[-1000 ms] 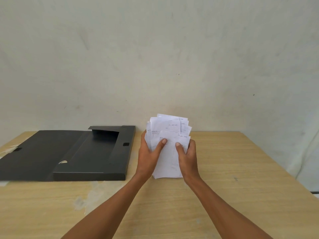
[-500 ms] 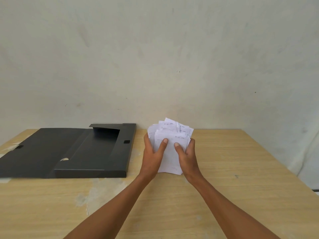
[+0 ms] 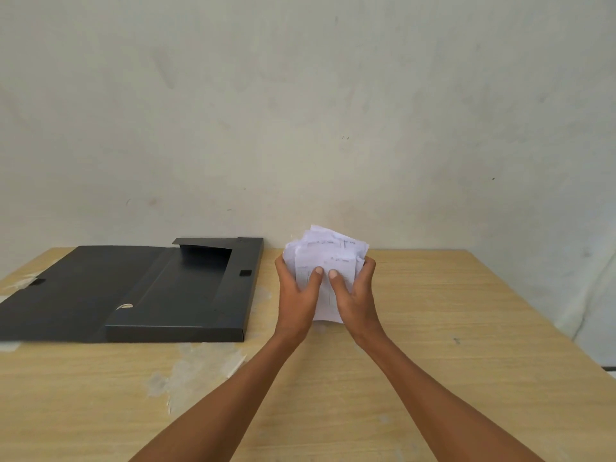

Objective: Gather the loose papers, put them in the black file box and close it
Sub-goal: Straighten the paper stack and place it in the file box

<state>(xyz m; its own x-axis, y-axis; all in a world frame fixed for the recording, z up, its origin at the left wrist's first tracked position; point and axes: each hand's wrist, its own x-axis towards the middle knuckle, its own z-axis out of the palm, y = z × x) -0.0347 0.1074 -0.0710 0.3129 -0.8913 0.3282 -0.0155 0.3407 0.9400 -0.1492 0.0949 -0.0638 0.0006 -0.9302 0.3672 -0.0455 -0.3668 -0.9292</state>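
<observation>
A person is standing at a wooden counter [image 3: 466, 345], holding a bundle of white papers [image 3: 328, 261] upright in both hands, just right of the black file box [image 3: 186, 288]. The left hand [image 3: 296, 295] is clasping the bundle's left edge and the right hand [image 3: 355, 295] its right edge, with both thumbs pressing on the front sheet and the fingers curling behind. The box is lying open on the counter, its tray empty and its lid [image 3: 66, 291] folded out flat on the far side of the box from the papers. The papers appear to be light, thin and floppy; the top corners are fanning out unevenly, so the sheets would likely slide against each other and slip loose if gripped at one corner only. Squeezing both long edges together, low on the bundle, looks like the safest hold, and tapping the bottom edge on the counter would probably square it. Compared with a second ago, the hands are sitting closer together, the thumbs are nearly touching, and the bundle is looking narrower and more compressed. The bundle is staying beside the box, not yet over the tray.
</observation>
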